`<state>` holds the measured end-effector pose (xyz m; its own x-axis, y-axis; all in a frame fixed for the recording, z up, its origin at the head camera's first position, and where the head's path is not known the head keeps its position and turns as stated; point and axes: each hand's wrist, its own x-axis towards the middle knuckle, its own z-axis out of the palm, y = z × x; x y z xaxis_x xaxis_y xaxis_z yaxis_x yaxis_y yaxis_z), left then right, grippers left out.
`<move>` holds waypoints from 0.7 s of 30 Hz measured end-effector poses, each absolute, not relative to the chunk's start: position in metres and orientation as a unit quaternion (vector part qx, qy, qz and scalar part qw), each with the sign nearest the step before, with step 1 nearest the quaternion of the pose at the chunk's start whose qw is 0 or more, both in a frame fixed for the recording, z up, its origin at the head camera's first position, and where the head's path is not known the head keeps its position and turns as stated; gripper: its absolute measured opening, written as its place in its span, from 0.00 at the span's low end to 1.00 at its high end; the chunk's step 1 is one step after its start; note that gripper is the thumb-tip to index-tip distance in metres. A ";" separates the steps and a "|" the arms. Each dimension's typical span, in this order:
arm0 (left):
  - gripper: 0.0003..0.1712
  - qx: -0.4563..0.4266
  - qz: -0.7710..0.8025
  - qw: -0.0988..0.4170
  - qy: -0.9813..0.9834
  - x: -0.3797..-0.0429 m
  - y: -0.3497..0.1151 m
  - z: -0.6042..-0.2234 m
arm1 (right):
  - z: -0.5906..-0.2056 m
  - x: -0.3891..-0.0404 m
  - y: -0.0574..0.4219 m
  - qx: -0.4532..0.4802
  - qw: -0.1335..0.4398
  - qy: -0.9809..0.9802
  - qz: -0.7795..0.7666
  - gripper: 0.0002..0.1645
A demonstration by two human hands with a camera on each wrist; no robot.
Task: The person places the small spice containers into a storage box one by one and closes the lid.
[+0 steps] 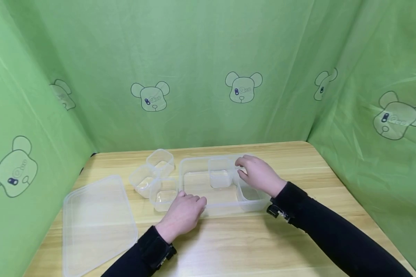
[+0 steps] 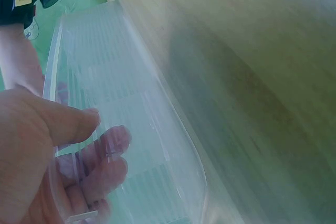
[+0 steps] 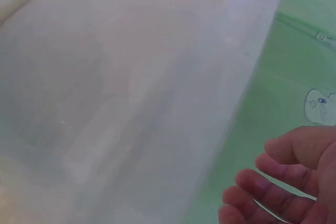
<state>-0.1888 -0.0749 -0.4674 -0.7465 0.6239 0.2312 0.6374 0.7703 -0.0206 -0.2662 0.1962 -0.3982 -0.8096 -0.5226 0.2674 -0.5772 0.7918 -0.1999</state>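
Note:
A large clear plastic container (image 1: 225,211) sits on the table in the head view. My left hand (image 1: 186,211) grips its near wall; the left wrist view shows the thumb outside and the fingers (image 2: 107,174) behind the clear wall. Inside the container, a small clear box (image 1: 220,179) stands at the back middle and another small box (image 1: 251,193) at the right. My right hand (image 1: 260,173) is over the container's right side, fingers loosely bent. In the right wrist view nothing lies between those fingers (image 3: 262,184), beside a blurred translucent wall.
Left of the container, three small clear boxes stand close together: a back box (image 1: 160,157), a left box (image 1: 141,177) and a front box (image 1: 163,196). A flat translucent lid (image 1: 97,223) lies at the table's left. Green fabric walls (image 1: 201,127) enclose the wooden table (image 1: 249,246).

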 end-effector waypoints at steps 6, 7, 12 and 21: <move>0.10 -0.337 -0.030 0.111 -0.934 -0.188 -0.074 -0.467 | -0.409 -0.266 0.210 0.258 0.110 -0.949 0.144 0.13; 0.10 -0.337 -0.030 0.112 -0.934 -0.188 -0.074 -0.467 | -0.411 -0.266 0.212 0.250 0.112 -0.951 0.146 0.13; 0.10 -0.337 -0.026 0.114 -0.934 -0.189 -0.074 -0.468 | -0.420 -0.267 0.223 0.211 0.134 -0.955 0.161 0.15; 0.09 -0.336 -0.026 0.115 -0.934 -0.189 -0.074 -0.469 | -0.438 -0.267 0.237 0.170 0.143 -0.959 0.177 0.20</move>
